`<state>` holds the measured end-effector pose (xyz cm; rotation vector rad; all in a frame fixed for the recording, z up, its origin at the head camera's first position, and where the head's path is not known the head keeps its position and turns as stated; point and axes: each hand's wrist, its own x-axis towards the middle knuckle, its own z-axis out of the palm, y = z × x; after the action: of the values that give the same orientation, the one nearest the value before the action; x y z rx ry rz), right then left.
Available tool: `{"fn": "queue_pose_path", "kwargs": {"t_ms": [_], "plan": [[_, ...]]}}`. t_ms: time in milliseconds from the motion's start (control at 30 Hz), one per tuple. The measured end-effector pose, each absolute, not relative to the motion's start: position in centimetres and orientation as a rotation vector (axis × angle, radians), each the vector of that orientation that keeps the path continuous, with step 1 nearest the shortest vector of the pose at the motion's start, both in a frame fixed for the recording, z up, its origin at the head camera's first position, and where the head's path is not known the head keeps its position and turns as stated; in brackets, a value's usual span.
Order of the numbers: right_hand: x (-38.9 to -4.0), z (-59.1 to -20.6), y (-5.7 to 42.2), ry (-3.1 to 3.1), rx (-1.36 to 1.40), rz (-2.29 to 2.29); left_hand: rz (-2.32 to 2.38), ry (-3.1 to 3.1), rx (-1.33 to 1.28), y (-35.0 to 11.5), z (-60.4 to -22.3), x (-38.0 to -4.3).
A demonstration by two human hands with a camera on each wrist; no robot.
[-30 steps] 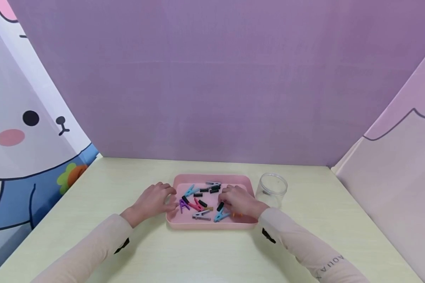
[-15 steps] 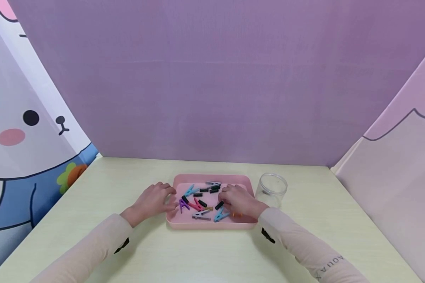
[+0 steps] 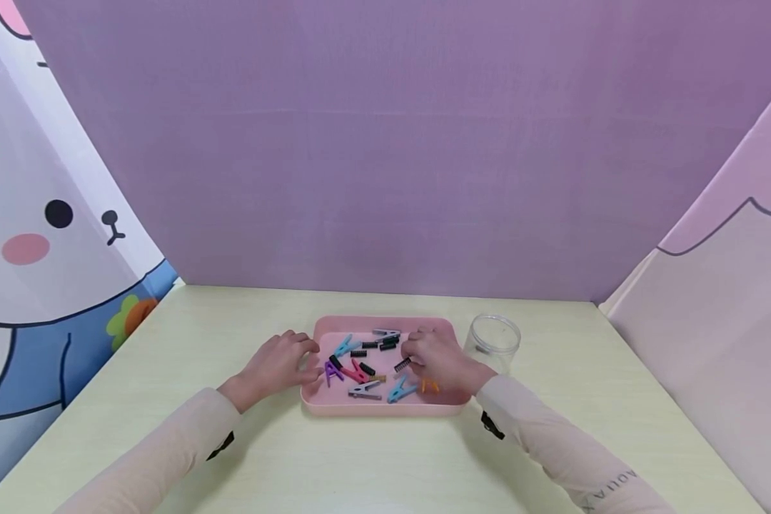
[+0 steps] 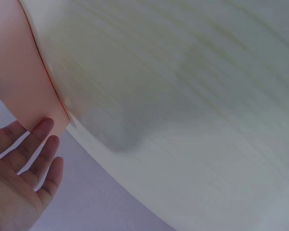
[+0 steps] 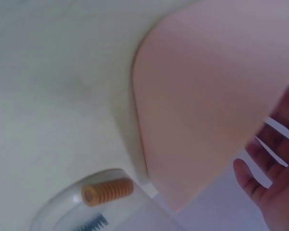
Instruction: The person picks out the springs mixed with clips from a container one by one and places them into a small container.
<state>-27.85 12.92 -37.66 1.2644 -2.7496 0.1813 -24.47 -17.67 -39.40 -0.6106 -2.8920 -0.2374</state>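
The black coil spring [image 3: 402, 365] sits tilted at the fingertips of the right hand [image 3: 440, 358], over the right half of the pink tray [image 3: 385, 410]; from my remote seat it looks pinched, the grip narrow, though I cannot tell whether it is clear of the tray floor. I judge the step in hand to be picking this one spring out. To do it well, I would want a light pinch across the middle of the barrel, since a hard squeeze on an end could make so small a cylinder roll or flick away, and a straight rise, so as not to snag the orange clip [image 3: 430, 385] or the light-blue clip [image 3: 401, 389] just beside it. The left hand [image 3: 279, 363] waits at the tray's left rim with fingers loosely spread, holding nothing; I cannot tell whether it presses the rim, but a light touch there would steady things. Around lie smooth, V-shaped clips such as the gray clip [image 3: 364, 390] and purple clip [image 3: 333, 371], and a ridged gold spring [image 3: 378, 378]. The tray is matte with rounded corners. To its right stands a clear round jar [image 3: 496, 352], holding an orange-brown spring [image 5: 107, 192] and a dark spring [image 5: 92, 224], on the pale, wood-grained table [image 3: 385, 457].
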Motion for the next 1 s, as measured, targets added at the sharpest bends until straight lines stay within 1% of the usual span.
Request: {"fn": "queue_pose_path", "kwargs": {"t_ms": [367,633,1000], "plan": [[-27.6,-35.8,14.6,-2.643,1.181,0.187,-0.235,-2.898,-0.608,-17.6,-39.4,-24.4],[-27.3,-34.2,16.1,-2.680,1.066,0.205,-0.229,-2.890,-0.614,-17.7,-39.4,-24.5],[-27.6,-32.7,18.6,-2.583,1.009,0.249,-0.240,-2.897,-0.609,-17.7,-39.5,-24.6]]}}
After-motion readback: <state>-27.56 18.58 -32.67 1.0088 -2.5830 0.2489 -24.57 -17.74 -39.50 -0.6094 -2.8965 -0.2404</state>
